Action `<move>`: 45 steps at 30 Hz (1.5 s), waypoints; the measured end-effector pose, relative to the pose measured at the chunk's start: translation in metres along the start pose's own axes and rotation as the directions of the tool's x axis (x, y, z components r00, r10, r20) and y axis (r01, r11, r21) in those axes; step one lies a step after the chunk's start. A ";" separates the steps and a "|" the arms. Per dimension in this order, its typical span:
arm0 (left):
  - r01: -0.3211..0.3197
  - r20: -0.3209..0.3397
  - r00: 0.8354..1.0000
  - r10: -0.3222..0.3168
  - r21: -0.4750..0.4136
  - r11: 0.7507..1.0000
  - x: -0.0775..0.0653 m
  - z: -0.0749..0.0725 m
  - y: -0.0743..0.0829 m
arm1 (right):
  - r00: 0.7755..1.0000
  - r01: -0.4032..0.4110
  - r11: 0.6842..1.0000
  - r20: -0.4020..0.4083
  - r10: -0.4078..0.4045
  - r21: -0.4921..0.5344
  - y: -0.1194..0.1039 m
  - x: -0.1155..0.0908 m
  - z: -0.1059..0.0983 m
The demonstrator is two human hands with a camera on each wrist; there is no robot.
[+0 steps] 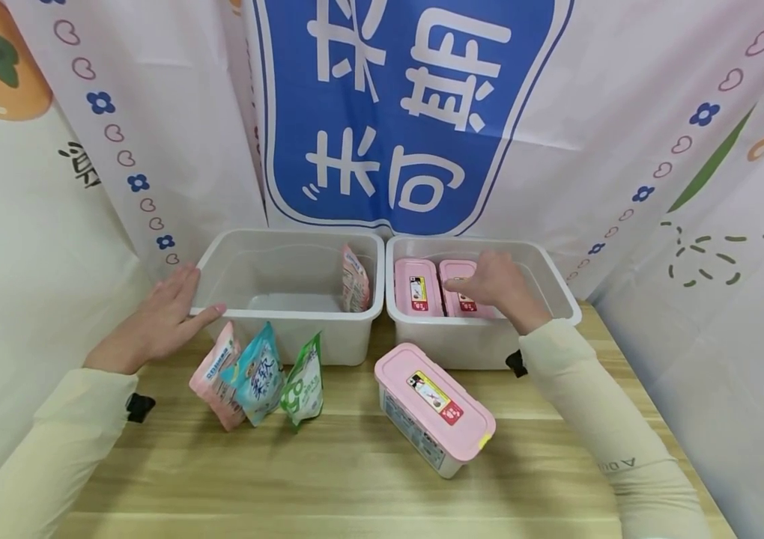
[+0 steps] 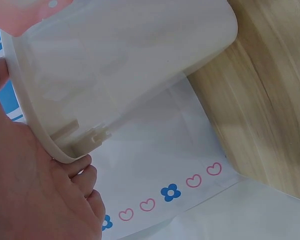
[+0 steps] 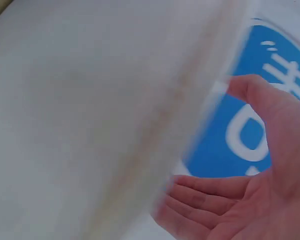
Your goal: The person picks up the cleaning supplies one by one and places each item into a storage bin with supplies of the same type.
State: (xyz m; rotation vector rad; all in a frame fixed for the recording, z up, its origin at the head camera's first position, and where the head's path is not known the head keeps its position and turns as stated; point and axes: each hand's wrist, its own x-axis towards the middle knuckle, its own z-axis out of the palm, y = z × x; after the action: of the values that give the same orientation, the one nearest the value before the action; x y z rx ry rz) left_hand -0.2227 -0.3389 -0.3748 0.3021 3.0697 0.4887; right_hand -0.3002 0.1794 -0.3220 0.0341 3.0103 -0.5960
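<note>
My left hand (image 1: 146, 326) grips the front left corner of the left white bin (image 1: 308, 333). In the left wrist view its fingers (image 2: 85, 177) curl under the rim. A pink pouch (image 1: 355, 283) stands inside that bin at the right end. Over the right white bin (image 1: 449, 344) reaches my right hand (image 1: 495, 284), thumb and fingers apart, partly covering a pink-lidded box (image 1: 455, 271). Whether it touches the lid, I cannot tell. Another pink-lidded box (image 1: 416, 273) lies beside it on the left. A third pink-lidded box (image 1: 432, 397) sits slantwise on the table before the bin.
Before the left bin stand a pink pouch (image 1: 220, 382), a blue pouch (image 1: 259, 378) and a green-and-white pouch (image 1: 304, 385). The wooden table (image 1: 254, 479) reaches printed cloth walls (image 1: 523, 180) behind and at both sides. Both bins stand side by side against the back cloth.
</note>
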 end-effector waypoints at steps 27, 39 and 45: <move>-0.010 0.006 1.000 0.010 0.010 1.000 0.001 -0.001 0.000 | 0.901 0.427 0.895 -0.027 -0.433 -0.126 -0.035 -0.122 -0.034; -0.010 0.011 1.000 0.009 0.010 1.000 0.002 -0.001 -0.003 | 0.857 0.515 0.852 0.032 -0.515 -0.087 -0.025 -0.144 0.007; -0.004 0.004 1.000 0.004 -0.004 1.000 0.001 0.000 -0.001 | 0.825 0.563 0.824 -0.023 -0.565 -0.068 -0.015 -0.146 0.030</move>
State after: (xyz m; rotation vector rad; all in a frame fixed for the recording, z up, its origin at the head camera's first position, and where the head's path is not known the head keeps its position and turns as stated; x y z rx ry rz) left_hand -0.2236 -0.3400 -0.3749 0.3092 3.0649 0.4934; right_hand -0.1536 0.1533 -0.3328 -0.8916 3.0542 -0.5405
